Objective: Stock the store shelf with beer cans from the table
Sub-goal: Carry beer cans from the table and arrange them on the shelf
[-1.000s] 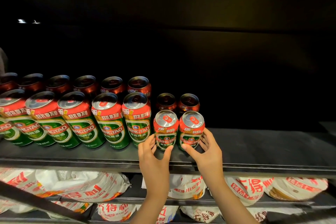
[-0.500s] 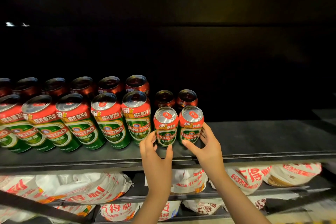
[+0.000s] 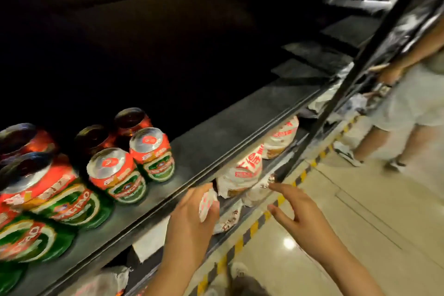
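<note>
A dark store aisle fills the view, blurred and tilted: a black metal shelf [image 3: 240,132] runs up and away from the hands, and a pale glossy floor with a yellow-and-black hazard strip [image 3: 254,226] lies under and to the right of them. Both hands are off the shelf and carry nothing. The left hand [image 3: 192,221] hangs just below the shelf's front lip with its fingers loosely bent in front of a white red-printed packet [image 3: 207,202] on the tier beneath; whether it touches that packet I cannot tell. The right hand [image 3: 295,214] is out over the floor, fingers spread and straight. That reads as hands freed for fetching more stock, probably from the table, which is not in view. The beer cans stand upright up and to the left of the left hand, well apart from both hands. Nearest are two short cans [image 3: 134,166], side by side near the front lip with labels outward, presumably so shoppers can read them. Each has a silver lid, a red upper band and a green lower body with an oval emblem. Two more stand behind them in shadow, and taller cans of the same livery [image 3: 45,199] crowd the far left. The shelf above the right hand is bare, with room for further cans. Beyond the right hand another person [image 3: 408,103] stands in the aisle.
</note>
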The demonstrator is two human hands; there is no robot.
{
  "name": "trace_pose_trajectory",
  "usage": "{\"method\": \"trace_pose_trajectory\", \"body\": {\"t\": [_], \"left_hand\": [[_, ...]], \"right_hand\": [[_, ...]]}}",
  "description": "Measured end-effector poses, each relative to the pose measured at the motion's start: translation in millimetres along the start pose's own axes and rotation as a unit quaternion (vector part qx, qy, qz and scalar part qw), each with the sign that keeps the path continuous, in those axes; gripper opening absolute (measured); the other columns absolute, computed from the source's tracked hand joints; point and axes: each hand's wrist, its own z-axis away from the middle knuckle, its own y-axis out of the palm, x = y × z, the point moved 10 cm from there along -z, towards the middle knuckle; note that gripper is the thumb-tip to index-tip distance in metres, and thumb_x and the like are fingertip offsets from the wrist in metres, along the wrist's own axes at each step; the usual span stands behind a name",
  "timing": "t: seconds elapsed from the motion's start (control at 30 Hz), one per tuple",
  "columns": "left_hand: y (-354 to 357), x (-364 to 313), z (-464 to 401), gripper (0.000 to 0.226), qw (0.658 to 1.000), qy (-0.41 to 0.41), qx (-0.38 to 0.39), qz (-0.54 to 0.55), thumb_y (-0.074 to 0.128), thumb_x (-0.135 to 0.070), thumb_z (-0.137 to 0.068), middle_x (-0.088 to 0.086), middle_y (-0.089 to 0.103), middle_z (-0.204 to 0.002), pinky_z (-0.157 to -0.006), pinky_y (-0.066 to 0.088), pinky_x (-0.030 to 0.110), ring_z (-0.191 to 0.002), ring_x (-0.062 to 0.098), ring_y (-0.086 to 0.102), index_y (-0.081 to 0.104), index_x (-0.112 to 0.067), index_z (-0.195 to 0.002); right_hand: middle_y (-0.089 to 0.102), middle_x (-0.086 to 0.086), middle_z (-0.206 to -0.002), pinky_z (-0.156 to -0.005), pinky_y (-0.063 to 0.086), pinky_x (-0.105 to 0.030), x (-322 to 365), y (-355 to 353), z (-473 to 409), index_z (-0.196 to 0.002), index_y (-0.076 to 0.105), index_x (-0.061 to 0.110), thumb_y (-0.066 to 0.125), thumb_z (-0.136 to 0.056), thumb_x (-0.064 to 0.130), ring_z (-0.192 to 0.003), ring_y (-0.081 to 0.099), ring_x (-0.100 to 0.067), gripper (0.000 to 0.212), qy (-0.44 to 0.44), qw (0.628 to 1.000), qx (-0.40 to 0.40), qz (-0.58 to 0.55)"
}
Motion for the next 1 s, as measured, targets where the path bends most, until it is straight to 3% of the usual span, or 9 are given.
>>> {"method": "trace_pose_trajectory", "body": {"t": [0.07, 0.13, 0.23, 0.33, 0.47, 0.57, 0.7, 0.87, 1.0], "left_hand": [[47.2, -20.7, -5.5, 0.036, 0.995, 0.031, 0.090, 0.007, 0.060, -0.024, -0.088, -0.012, 0.057, -0.119, -0.095, 0.040, 0.022, -0.114, 0.009, 0.053, 0.057, -0.025, -0.124], [97.0, -42.1, 1.4, 0.039, 0.978, 0.057, 0.199, 0.009, 0.059, -0.038, -0.085, -0.011, 0.056, -0.124, -0.099, 0.036, 0.021, -0.120, 0.011, 0.051, 0.053, -0.034, -0.124], [162.0, -86.8, 37.8, 0.045, 0.921, 0.166, 0.341, -0.086, 0.045, -0.047, -0.091, -0.015, 0.042, -0.139, -0.099, 0.024, 0.012, -0.130, 0.006, 0.037, 0.041, -0.035, -0.135], [194.5, -126.4, 83.7, 0.044, 0.888, 0.224, 0.389, -0.102, 0.044, -0.040, -0.096, -0.020, 0.036, -0.142, -0.097, 0.022, 0.009, -0.130, 0.000, 0.033, 0.035, -0.036, -0.139], [223.4, -171.7, 154.5, 0.043, 0.861, 0.275, 0.421, -0.075, 0.048, -0.043, -0.093, -0.025, 0.042, -0.134, -0.097, 0.028, 0.011, -0.119, -0.009, 0.036, 0.039, -0.038, -0.135], [251.8, -210.2, 215.1, 0.042, 0.844, 0.309, 0.434, -0.057, 0.050, -0.041, -0.093, -0.025, 0.045, -0.129, -0.096, 0.033, 0.013, -0.118, -0.007, 0.040, 0.042, -0.036, -0.134], [304.3, -264.4, 326.4, 0.038, 0.809, 0.343, 0.476, -0.009, 0.056, -0.036, -0.091, -0.023, 0.052, -0.120, -0.090, 0.038, 0.011, -0.109, -0.008, 0.048, 0.051, -0.031, -0.128], [371.0, -318.3, 496.1, 0.034, 0.715, 0.391, 0.580, 0.013, 0.055, -0.037, -0.091, -0.028, 0.051, -0.117, -0.083, 0.031, 0.000, -0.105, -0.014, 0.046, 0.051, -0.036, -0.125], [410.7, -344.2, 601.9, 0.035, 0.640, 0.409, 0.651, -0.007, 0.055, -0.037, -0.091, -0.032, 0.049, -0.110, -0.079, 0.030, -0.004, -0.101, -0.018, 0.044, 0.047, -0.038, -0.125]], "right_hand": [[0.047, 0.024, -0.125, -0.100, 0.035, -0.019, -46.6, -19.6, 41.0, -0.129, 0.049, 0.033, 0.056, -0.090, 0.040, -0.119, 0.045, 0.001, 0.039, 0.087, 0.996, -0.037, 0.004], [0.049, 0.023, -0.125, -0.100, 0.033, -0.018, -85.3, -34.5, 91.3, -0.128, 0.050, 0.032, 0.056, -0.090, 0.040, -0.120, 0.046, -0.002, 0.039, 0.156, 0.985, -0.066, 0.028], [0.049, 0.025, -0.121, -0.100, 0.032, -0.018, -129.9, -51.2, 176.6, -0.126, 0.052, 0.032, 0.055, -0.089, 0.044, -0.119, 0.048, -0.005, 0.040, 0.237, 0.965, -0.097, 0.062], [0.045, 0.029, -0.119, -0.105, 0.031, -0.022, -154.3, -67.9, 264.1, -0.126, 0.051, 0.033, 0.051, -0.088, 0.050, -0.120, 0.047, -0.002, 0.042, 0.307, 0.939, -0.147, 0.045], [0.046, 0.029, -0.120, -0.111, 0.029, -0.027, -170.0, -83.9, 369.7, -0.125, 0.048, 0.036, 0.031, -0.080, 0.074, -0.118, 0.044, 0.005, 0.061, 0.352, 0.910, -0.219, 0.018], [0.045, 0.029, -0.123, -0.108, 0.030, -0.022, -188.3, -84.5, 451.0, -0.129, 0.048, 0.034, 0.049, -0.089, 0.051, -0.123, 0.043, 0.002, 0.043, 0.393, 0.886, -0.246, -0.007], [0.045, 0.028, -0.126, -0.095, 0.030, -0.010, -208.7, -87.2, 571.5, -0.130, 0.046, 0.035, 0.049, -0.092, 0.048, -0.122, 0.042, 0.003, 0.041, 0.451, 0.853, -0.263, -0.013], [0.042, 0.027, -0.121, -0.079, 0.026, 0.003, -216.7, -87.2, 725.9, -0.130, 0.045, 0.035, 0.048, -0.094, 0.045, -0.105, 0.041, 0.007, 0.038, 0.541, 0.785, -0.302, -0.026], [0.046, 0.026, -0.128, -0.089, 0.034, -0.009, -224.6, -78.9, 829.9, -0.127, 0.046, 0.039, 0.049, -0.092, 0.047, -0.112, 0.043, 0.006, 0.036, 0.592, 0.722, -0.356, -0.053]]}}
